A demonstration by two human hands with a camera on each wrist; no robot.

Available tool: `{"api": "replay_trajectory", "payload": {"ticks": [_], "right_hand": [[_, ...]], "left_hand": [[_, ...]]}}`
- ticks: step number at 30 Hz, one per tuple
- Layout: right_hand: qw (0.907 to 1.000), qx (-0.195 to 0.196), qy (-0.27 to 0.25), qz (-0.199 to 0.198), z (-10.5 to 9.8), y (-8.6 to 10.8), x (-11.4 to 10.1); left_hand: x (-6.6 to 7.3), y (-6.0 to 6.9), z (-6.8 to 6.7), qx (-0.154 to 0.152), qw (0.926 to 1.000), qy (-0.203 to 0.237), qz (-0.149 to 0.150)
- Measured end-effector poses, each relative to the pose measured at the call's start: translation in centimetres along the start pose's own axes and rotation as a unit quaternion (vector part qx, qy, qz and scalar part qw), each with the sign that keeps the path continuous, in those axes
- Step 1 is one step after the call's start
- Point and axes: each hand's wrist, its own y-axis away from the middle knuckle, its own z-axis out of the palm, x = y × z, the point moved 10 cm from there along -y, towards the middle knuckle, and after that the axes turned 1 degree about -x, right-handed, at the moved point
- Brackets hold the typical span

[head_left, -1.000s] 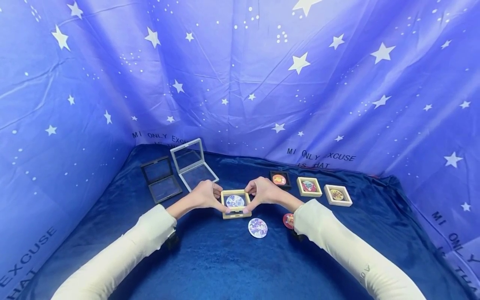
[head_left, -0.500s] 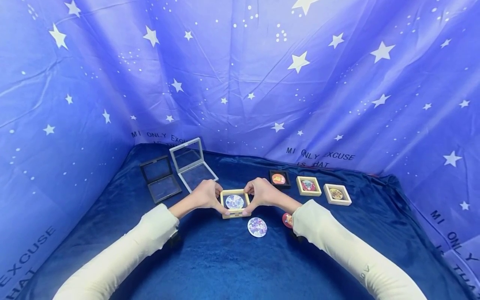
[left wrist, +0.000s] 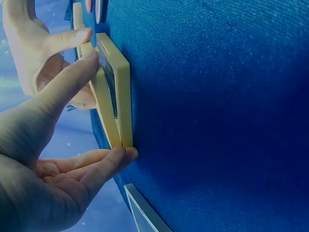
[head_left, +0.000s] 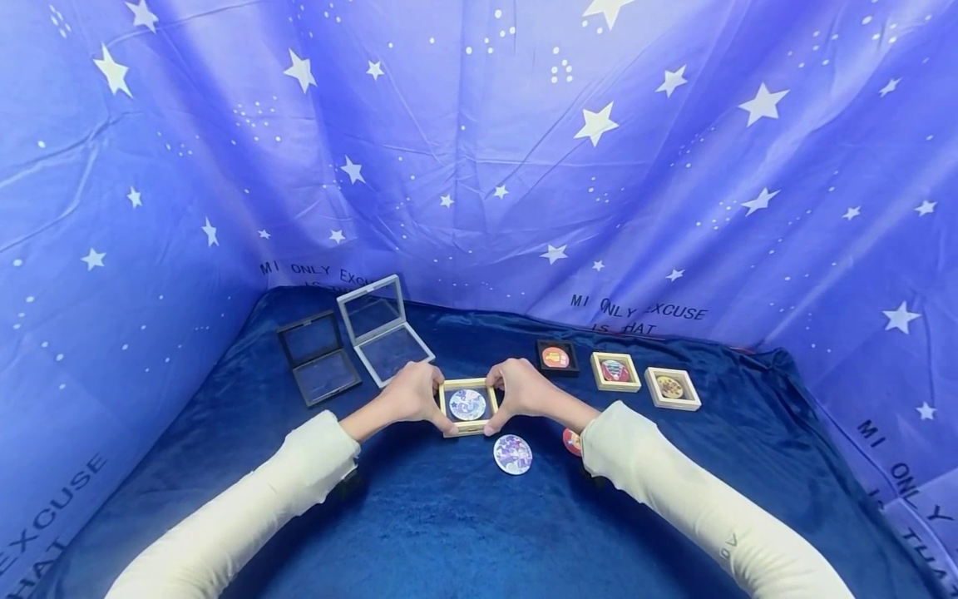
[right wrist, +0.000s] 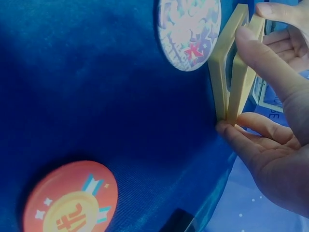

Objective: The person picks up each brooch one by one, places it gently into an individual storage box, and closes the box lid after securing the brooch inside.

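A pale yellow hinged display frame (head_left: 446, 408) lies on the blue cloth, with a round white-and-purple badge (head_left: 467, 405) inside behind its clear film. My left hand (head_left: 412, 393) grips its left side, thumb on the lid's front corner and fingers at the back edge. On the opposite side my right hand (head_left: 525, 389) pinches the frame the same way. Both wrist views show a narrow wedge between lid (left wrist: 100, 92) and base (left wrist: 123, 92), widest at the thumbs. A second purple-and-white badge (head_left: 512, 455) lies in front. A red badge (right wrist: 70, 198) is partly covered by my right sleeve in the head view.
At the back left, a black frame (head_left: 329, 378) and a grey frame (head_left: 362, 341) stand unfolded. A black frame (head_left: 572, 349) and two light frames, one yellow (head_left: 637, 383) and one cream (head_left: 684, 406), hold badges at the right. A starry curtain (head_left: 464, 150) rises behind the cloth.
The lid of the yellow frame has come down toward its base under both thumbs, narrowing the front gap. Both hands have kept their places at its sides.
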Motion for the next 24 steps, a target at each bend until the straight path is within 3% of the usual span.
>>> {"api": "replay_trajectory", "payload": {"ticks": [12, 24], "right_hand": [[0.9992, 0.014, 0.034, 0.016, -0.04, 0.09, -0.08], [0.9991, 0.012, 0.04, 0.01, 0.45, -0.06, -0.1]], "left_hand": [[0.71, -0.21, 0.12, 0.014, 0.9994, -0.029, 0.014], [0.34, -0.02, 0.49, 0.013, 0.9993, -0.036, -0.004]]}}
